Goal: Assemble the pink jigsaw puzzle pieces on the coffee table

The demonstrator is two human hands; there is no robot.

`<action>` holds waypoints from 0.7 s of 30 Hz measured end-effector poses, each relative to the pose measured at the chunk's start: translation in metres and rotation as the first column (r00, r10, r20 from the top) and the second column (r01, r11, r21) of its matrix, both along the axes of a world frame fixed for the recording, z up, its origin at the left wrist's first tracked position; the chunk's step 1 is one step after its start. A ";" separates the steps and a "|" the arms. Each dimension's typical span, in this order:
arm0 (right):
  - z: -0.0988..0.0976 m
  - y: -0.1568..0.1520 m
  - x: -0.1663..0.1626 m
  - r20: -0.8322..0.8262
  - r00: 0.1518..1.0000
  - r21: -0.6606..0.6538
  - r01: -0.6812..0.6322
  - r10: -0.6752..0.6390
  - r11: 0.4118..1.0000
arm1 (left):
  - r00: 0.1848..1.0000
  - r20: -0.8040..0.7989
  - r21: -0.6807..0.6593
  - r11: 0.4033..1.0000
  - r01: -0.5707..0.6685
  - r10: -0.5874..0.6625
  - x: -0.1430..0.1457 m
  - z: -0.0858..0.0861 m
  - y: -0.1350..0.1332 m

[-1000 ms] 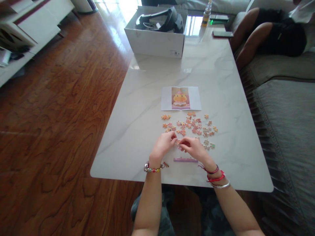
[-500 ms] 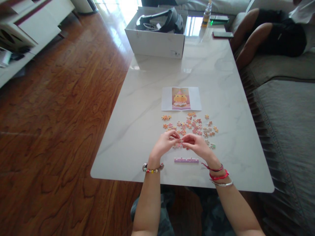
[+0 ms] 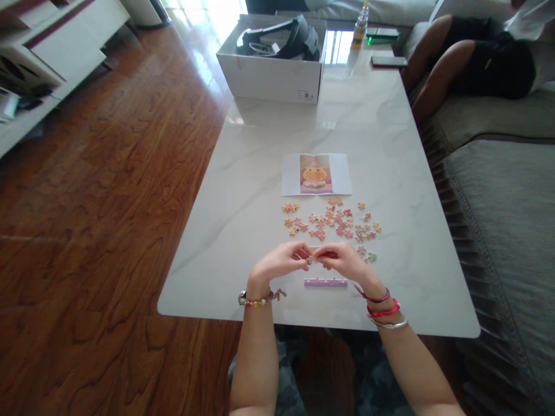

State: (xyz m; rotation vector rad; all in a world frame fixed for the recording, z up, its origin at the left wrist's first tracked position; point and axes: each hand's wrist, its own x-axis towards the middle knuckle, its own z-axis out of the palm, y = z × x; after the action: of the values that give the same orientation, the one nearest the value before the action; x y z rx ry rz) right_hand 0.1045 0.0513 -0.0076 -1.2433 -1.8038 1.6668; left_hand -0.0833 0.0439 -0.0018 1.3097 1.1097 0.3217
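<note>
My left hand (image 3: 281, 260) is closed in a pinch, with a small pale puzzle piece (image 3: 310, 260) at its fingertips. From the other side, my right hand (image 3: 342, 260) is also closed, its fingertips meeting the left ones at that piece; whether it grips the same piece or another is hidden. Just below both hands lies a joined purple puzzle strip (image 3: 325, 282) with light dots. Beyond them, loose orange and pink puzzle pieces (image 3: 332, 218) are scattered, and several pale and green ones (image 3: 366, 254) lie beside my right hand.
A folded sheet with a printed picture (image 3: 315, 174) lies past the pieces on the white marbled table (image 3: 208, 254). Farther back stand a white box (image 3: 269, 78) holding a headset, a bottle (image 3: 359, 29) and a phone (image 3: 388, 62). A person (image 3: 468, 63) sits on the sofa at right.
Both hands have come nearer to me, off the loose pieces and closer to the purple strip. My left wrist has turned and shifted left. The fingertips are still together.
</note>
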 end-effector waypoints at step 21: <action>0.002 0.026 0.069 0.210 0.786 0.402 0.473 -0.582 0.784 | 0.940 -0.220 0.105 0.964 -0.244 0.261 -0.011 -0.001 0.004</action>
State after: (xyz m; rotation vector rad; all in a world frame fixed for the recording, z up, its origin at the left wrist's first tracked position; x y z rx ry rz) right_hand 0.1731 0.0771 -0.0059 -1.7364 -1.5866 0.8382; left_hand -0.0943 0.0481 -0.0029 1.2957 1.4828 0.4115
